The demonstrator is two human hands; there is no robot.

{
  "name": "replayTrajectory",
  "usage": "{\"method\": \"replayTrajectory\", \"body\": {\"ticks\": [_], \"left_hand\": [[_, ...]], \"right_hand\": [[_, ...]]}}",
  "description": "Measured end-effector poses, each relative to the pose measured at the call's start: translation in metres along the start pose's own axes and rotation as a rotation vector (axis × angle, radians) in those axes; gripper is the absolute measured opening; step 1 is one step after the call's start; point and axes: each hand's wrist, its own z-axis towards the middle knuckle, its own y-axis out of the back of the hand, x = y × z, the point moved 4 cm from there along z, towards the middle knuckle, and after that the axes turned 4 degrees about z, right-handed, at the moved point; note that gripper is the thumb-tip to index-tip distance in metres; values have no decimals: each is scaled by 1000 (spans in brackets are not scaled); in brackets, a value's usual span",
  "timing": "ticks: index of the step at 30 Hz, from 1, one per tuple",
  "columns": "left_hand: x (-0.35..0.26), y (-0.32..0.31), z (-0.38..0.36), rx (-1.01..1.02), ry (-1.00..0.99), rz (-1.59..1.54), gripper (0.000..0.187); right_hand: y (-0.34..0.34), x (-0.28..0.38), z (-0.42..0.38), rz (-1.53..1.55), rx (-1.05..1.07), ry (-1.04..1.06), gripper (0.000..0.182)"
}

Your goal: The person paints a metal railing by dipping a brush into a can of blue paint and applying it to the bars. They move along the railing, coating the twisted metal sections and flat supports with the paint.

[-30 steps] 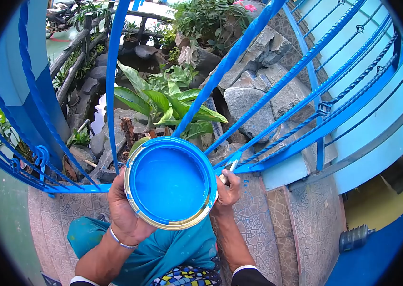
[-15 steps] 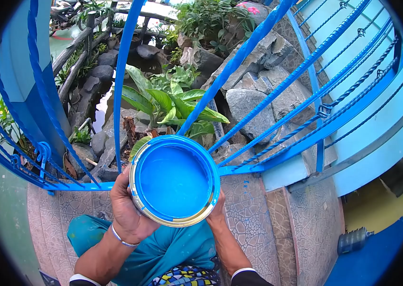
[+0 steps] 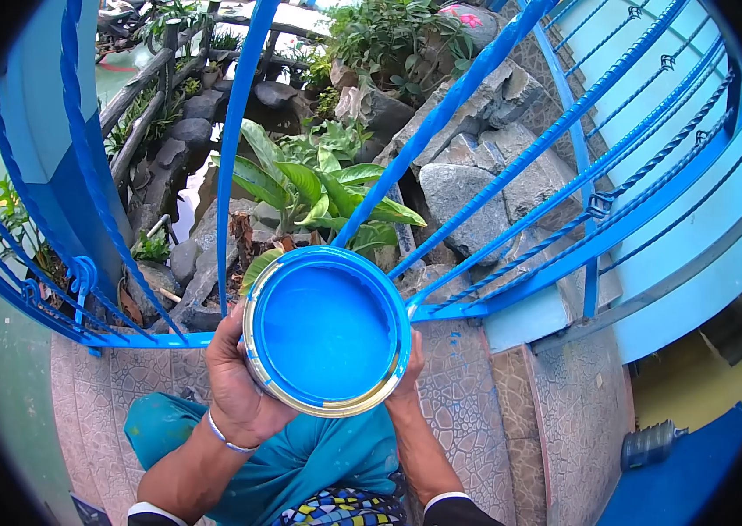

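I hold a round metal paint can (image 3: 327, 331), glossy blue inside with a gold rim, just below the twisted blue railing (image 3: 511, 149). My left hand (image 3: 235, 386) wraps it at nine o'clock, fingers curled. My right hand (image 3: 408, 373) presses it at four o'clock, mostly hidden, so I cannot tell its grip.

paint can (image 3: 327, 330): metal rim, glossy wet blue inside (smooth); railing (image 3: 511, 167) glossy painted metal; paving (image 3: 467, 394) rough stone

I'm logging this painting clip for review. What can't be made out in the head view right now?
- Right hand: mostly hidden behind the paint can; whether it holds anything cannot be told.
- Left hand: its fingers are hidden under the can.
- Paint depth: only the blue surface shows.
- Bottle on the floor: too small and distorted near the lens edge.
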Motion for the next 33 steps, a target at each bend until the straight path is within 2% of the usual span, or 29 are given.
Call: {"method": "replayTrajectory", "body": {"ticks": [1, 4, 7, 10, 14, 16, 18, 19, 22, 26, 30, 33], "left_hand": [[1, 0, 0, 2, 6, -2, 58], [1, 0, -1, 14, 6, -1, 58], [1, -1, 0, -25, 6, -3, 58], [1, -5, -1, 14, 5, 19, 58], [1, 1, 0, -33, -6, -9, 59], [1, 2, 1, -13, -12, -29, 61], [3, 2, 2, 66, -29, 6, 62], [2, 2, 3, 108, -38, 27, 63], [3, 10, 5, 87, -13, 17, 67], [4, 11, 7, 36, -21, 30, 71], [4, 6, 5, 83, 2, 68, 70], [4, 3, 8, 74, -24, 35, 64]], "right_hand": [[-6, 0, -5, 28, 31, 17, 21], [-8, -1, -15, 136, 139, -124, 20], [4, 5, 3, 131, 65, -85, 21], [22, 3, 25, 98, -116, -78, 22], [48, 4, 40, 39, -385, 52, 29], [45, 8, 38, 7, -364, 110, 29], [34, 10, 29, 29, -161, 3, 30], [26, 8, 21, 29, -129, -11, 24], [4, 2, -8, 70, 107, -87, 16], [-8, -6, -19, 171, 229, -96, 14], [29, -9, 23, 181, -2, -69, 20], [66, -8, 61, 84, -149, 54, 26]]}}
